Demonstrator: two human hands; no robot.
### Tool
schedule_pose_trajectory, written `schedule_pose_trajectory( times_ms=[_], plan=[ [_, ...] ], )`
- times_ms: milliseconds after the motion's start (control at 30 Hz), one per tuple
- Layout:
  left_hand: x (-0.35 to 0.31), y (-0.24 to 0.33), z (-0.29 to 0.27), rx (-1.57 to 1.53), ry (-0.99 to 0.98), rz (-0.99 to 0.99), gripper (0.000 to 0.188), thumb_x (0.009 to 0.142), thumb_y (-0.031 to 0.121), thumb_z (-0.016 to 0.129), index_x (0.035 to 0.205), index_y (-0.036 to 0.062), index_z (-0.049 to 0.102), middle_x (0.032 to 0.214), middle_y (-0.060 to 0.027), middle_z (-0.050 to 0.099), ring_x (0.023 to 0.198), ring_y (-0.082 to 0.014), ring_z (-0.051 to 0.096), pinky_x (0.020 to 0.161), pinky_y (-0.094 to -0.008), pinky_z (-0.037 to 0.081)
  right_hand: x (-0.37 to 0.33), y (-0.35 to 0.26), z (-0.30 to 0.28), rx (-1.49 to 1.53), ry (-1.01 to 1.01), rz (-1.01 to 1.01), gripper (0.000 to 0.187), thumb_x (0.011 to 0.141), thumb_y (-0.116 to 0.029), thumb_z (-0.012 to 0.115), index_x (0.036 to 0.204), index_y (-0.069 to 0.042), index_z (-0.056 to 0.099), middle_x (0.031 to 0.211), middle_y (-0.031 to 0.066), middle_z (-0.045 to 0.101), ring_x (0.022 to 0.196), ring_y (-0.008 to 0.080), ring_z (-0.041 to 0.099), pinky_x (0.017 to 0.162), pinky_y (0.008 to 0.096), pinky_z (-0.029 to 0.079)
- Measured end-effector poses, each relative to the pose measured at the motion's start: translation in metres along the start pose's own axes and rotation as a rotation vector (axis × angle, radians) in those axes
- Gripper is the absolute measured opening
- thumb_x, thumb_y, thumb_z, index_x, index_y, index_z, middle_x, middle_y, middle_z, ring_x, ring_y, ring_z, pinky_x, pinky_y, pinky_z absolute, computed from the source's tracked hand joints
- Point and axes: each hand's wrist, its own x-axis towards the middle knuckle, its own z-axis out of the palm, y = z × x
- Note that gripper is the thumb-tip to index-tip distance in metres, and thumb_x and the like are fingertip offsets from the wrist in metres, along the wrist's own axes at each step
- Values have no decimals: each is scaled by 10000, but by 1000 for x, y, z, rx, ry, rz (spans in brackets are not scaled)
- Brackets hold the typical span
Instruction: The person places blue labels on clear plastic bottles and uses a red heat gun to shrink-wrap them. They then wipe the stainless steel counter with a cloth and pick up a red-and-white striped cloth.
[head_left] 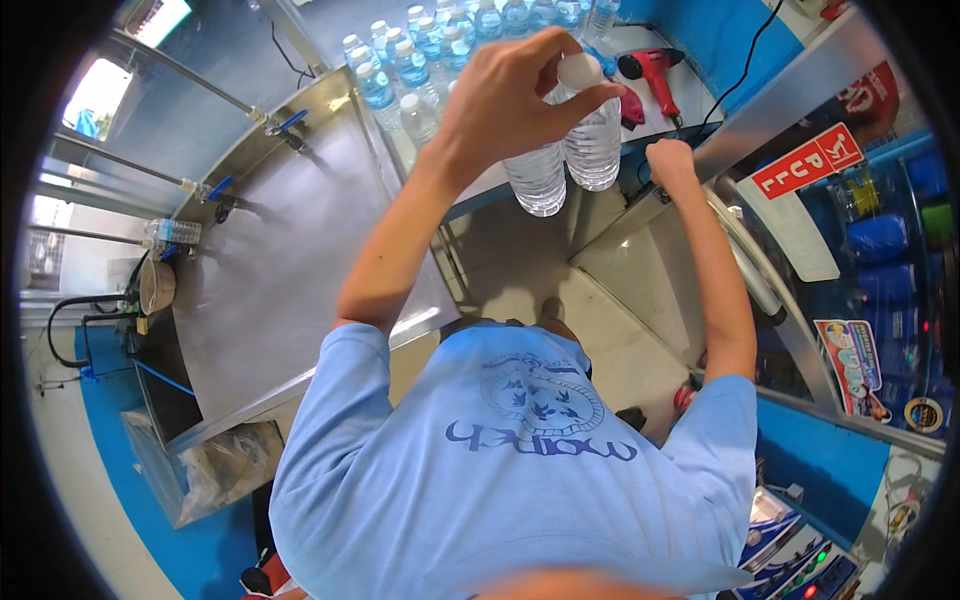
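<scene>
Clear bottles [594,150], two: both in the left hand [540,90], positioned left of the red heat gun [655,80] and nearer the wearer than it. I log the left grip as closed about their upper ends, thumb across the white-capped one; the other's top is hidden behind the hand. Right hand [670,163]: fingers curled in, on the wearer's side of the heat gun, just beside a metal frame [775,95]. I cannot tell whether it clasps anything. More bottles [410,65] stand left of the heat gun; farther left, I note a steel table [290,240].
</scene>
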Motion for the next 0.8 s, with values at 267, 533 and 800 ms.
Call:
schedule_pose_trajectory(
  times_ms=[267,533,800],
  plan=[
    [29,-30,157,220,-98,-106,514,827,570,785,972,85,699,712,-74,661,644,-262,661,590,-376,505,-6,64,44,-222,34,-120,145,845,-216,682,849,-162,816,864,75,774,880,220,725,963,388,398],
    [39,-120,239,359,-188,-257,563,856,594,726,1058,72,663,885,-157,729,907,-377,707,738,-470,552,32,118,73,-221,206,-127,187,872,-228,646,795,-178,809,811,59,761,877,212,717,974,389,396],
    [33,-190,261,329,-62,-282,480,837,536,776,959,84,667,775,-91,679,798,-304,677,671,-425,529,81,157,98,-201,22,19,150,836,-217,683,776,-134,792,869,115,753,915,246,718,902,386,456]
  ],
)
